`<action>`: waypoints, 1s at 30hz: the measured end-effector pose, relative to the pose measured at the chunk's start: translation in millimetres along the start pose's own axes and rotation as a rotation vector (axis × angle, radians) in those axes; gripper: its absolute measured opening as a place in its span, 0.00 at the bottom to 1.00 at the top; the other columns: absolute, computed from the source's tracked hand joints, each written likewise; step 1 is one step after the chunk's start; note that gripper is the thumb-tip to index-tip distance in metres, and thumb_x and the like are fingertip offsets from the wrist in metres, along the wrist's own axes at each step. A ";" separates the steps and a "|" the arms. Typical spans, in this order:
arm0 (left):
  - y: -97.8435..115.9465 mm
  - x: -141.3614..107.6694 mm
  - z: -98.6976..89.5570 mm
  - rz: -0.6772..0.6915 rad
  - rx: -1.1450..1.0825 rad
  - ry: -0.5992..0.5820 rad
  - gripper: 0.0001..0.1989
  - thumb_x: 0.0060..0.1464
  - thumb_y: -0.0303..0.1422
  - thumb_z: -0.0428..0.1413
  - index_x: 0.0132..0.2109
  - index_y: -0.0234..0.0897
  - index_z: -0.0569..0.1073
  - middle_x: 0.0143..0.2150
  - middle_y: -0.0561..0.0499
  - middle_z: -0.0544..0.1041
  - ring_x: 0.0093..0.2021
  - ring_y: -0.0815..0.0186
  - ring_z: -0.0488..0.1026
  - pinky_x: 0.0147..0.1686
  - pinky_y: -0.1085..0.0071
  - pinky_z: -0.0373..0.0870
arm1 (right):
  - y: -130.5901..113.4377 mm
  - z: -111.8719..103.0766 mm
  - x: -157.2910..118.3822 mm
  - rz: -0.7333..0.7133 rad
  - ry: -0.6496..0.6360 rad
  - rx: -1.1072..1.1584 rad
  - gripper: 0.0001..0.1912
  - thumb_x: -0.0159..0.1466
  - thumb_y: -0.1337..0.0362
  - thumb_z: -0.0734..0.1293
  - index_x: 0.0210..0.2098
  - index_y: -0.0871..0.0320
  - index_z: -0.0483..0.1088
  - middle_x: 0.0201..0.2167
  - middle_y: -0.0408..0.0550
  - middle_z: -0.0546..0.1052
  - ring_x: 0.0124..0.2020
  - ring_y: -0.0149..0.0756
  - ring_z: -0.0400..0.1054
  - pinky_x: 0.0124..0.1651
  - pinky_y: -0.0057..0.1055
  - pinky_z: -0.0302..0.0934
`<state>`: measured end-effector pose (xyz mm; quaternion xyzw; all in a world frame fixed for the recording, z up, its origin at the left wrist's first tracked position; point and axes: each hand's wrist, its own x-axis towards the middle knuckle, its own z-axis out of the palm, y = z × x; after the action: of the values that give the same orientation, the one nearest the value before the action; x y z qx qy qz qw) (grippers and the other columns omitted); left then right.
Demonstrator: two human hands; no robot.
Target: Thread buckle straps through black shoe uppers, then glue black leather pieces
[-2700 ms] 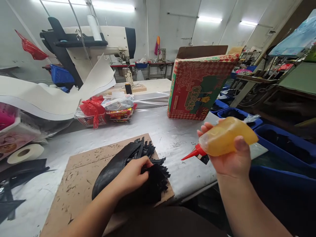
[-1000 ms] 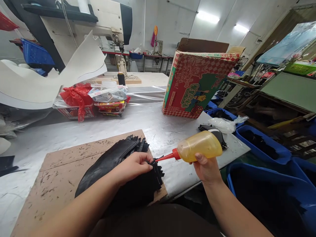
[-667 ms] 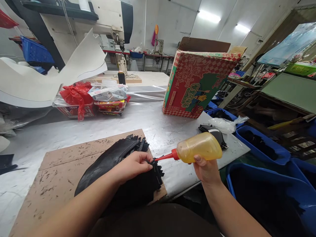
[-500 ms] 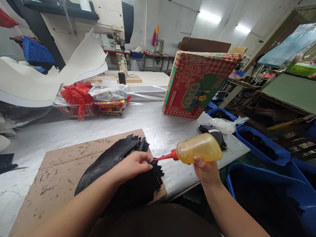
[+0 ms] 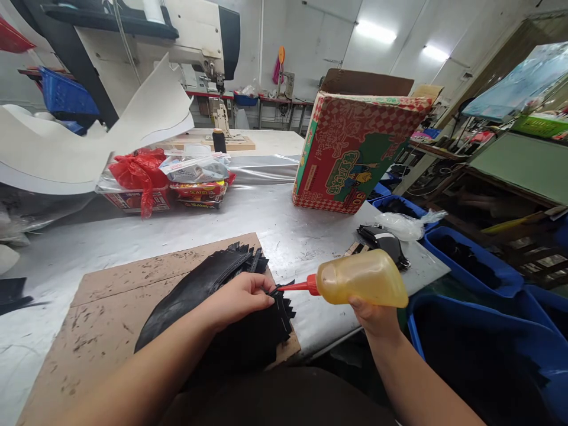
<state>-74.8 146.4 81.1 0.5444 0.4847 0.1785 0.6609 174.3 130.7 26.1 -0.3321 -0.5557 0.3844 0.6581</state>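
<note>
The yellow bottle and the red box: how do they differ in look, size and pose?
The yellow bottle is translucent; the red box is opaque and printed. The bottle is held sideways in the right hand, while the box stands on the silver table. The bottle looks smaller than the box. Both show some red: the bottle on its nozzle, the box on its front.

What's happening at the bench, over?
Left hand pinching black pieces. Right hand holding yellow bottle, red nozzle at left fingertips. Nothing visibly between them.
</note>
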 end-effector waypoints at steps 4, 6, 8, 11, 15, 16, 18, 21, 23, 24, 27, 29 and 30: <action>-0.9 1.1 -0.2 0.004 -0.040 -0.024 0.06 0.38 0.32 0.55 0.28 0.36 0.70 0.20 0.60 0.67 0.23 0.73 0.60 0.25 0.75 0.53 | -4.3 1.6 0.2 -0.031 -0.026 -0.021 0.24 0.51 0.61 0.74 0.47 0.49 0.69 0.39 0.49 0.77 0.38 0.47 0.72 0.37 0.43 0.71; -0.6 1.2 -0.2 0.005 -0.030 -0.015 0.05 0.38 0.32 0.55 0.28 0.36 0.70 0.17 0.62 0.64 0.21 0.73 0.58 0.24 0.75 0.51 | -2.5 0.8 -0.1 -0.026 -0.028 -0.014 0.24 0.51 0.61 0.74 0.47 0.49 0.68 0.39 0.49 0.76 0.38 0.47 0.72 0.37 0.43 0.71; -0.1 0.9 -0.3 0.013 -0.021 -0.007 0.05 0.38 0.31 0.55 0.27 0.36 0.69 0.16 0.62 0.62 0.20 0.74 0.56 0.23 0.75 0.50 | 1.2 -0.7 -0.6 -0.018 -0.014 -0.009 0.23 0.52 0.60 0.73 0.47 0.50 0.69 0.39 0.49 0.76 0.38 0.46 0.72 0.38 0.42 0.71; 1.0 0.4 0.0 0.017 -0.038 -0.009 0.05 0.37 0.31 0.56 0.27 0.36 0.69 0.17 0.62 0.64 0.20 0.74 0.57 0.23 0.75 0.50 | 7.1 -2.9 -1.5 0.030 0.010 0.004 0.23 0.52 0.59 0.73 0.46 0.51 0.68 0.39 0.51 0.76 0.39 0.47 0.72 0.38 0.43 0.71; 1.9 0.8 1.0 -0.002 -0.039 -0.006 0.06 0.36 0.32 0.56 0.27 0.36 0.69 0.16 0.61 0.64 0.19 0.74 0.57 0.22 0.75 0.50 | 10.5 -4.0 -2.1 0.121 -0.009 0.003 0.21 0.52 0.54 0.72 0.43 0.53 0.71 0.37 0.51 0.76 0.39 0.47 0.71 0.40 0.44 0.70; 1.5 1.1 1.1 -0.007 -0.034 -0.004 0.07 0.36 0.33 0.56 0.27 0.36 0.69 0.16 0.61 0.64 0.19 0.74 0.57 0.22 0.75 0.49 | 10.3 -3.7 -2.0 0.138 -0.007 -0.007 0.19 0.52 0.53 0.71 0.41 0.53 0.72 0.36 0.51 0.76 0.38 0.47 0.71 0.40 0.43 0.70; 0.0 1.8 0.9 -0.017 -0.028 -0.003 0.08 0.35 0.34 0.56 0.27 0.35 0.69 0.17 0.61 0.65 0.19 0.74 0.57 0.22 0.75 0.48 | 8.8 -1.9 -1.3 0.167 0.014 -0.024 0.17 0.52 0.51 0.71 0.37 0.54 0.73 0.34 0.50 0.76 0.37 0.46 0.71 0.40 0.42 0.69; -3.2 2.8 -0.5 -0.022 -0.024 -0.007 0.09 0.36 0.35 0.57 0.28 0.35 0.69 0.19 0.59 0.68 0.20 0.73 0.60 0.22 0.75 0.50 | 4.0 3.4 0.9 0.209 0.067 -0.009 0.17 0.50 0.49 0.72 0.33 0.54 0.74 0.31 0.48 0.77 0.34 0.43 0.71 0.39 0.41 0.69; -4.9 3.3 -1.6 -0.013 -0.019 -0.014 0.09 0.37 0.35 0.57 0.29 0.36 0.70 0.21 0.58 0.70 0.22 0.71 0.63 0.24 0.75 0.53 | 0.3 7.4 2.7 0.234 0.091 0.023 0.18 0.48 0.49 0.73 0.32 0.54 0.74 0.30 0.47 0.76 0.32 0.42 0.71 0.38 0.40 0.69; -5.3 3.5 -2.0 -0.004 -0.014 -0.015 0.09 0.37 0.35 0.56 0.29 0.36 0.70 0.23 0.57 0.71 0.24 0.70 0.64 0.25 0.75 0.54 | -1.4 9.0 3.5 0.245 0.099 0.039 0.18 0.47 0.50 0.74 0.32 0.54 0.74 0.29 0.47 0.76 0.32 0.42 0.71 0.37 0.40 0.69; -4.9 3.4 -2.3 0.003 -0.006 -0.011 0.09 0.38 0.34 0.56 0.30 0.36 0.71 0.25 0.56 0.73 0.27 0.68 0.67 0.27 0.74 0.56 | -5.0 11.4 5.1 0.270 0.109 0.069 0.20 0.44 0.51 0.75 0.33 0.53 0.73 0.28 0.46 0.76 0.30 0.41 0.71 0.34 0.38 0.69; -3.5 2.9 -2.0 -0.015 -0.019 -0.011 0.08 0.38 0.34 0.57 0.30 0.36 0.71 0.25 0.56 0.73 0.26 0.69 0.67 0.27 0.74 0.58 | -6.1 11.1 5.3 0.282 0.101 0.080 0.20 0.44 0.52 0.75 0.33 0.53 0.72 0.27 0.45 0.75 0.30 0.41 0.71 0.34 0.38 0.69; -2.8 2.5 -1.7 -0.019 -0.032 -0.015 0.08 0.38 0.33 0.57 0.30 0.36 0.71 0.24 0.56 0.74 0.26 0.69 0.67 0.27 0.74 0.58 | -6.2 10.4 5.2 0.284 0.094 0.081 0.21 0.44 0.52 0.75 0.33 0.53 0.72 0.27 0.45 0.75 0.30 0.41 0.71 0.34 0.38 0.69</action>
<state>-75.9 148.3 77.5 0.5306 0.4820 0.1757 0.6748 165.3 132.4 35.6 -0.3983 -0.4556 0.4796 0.6354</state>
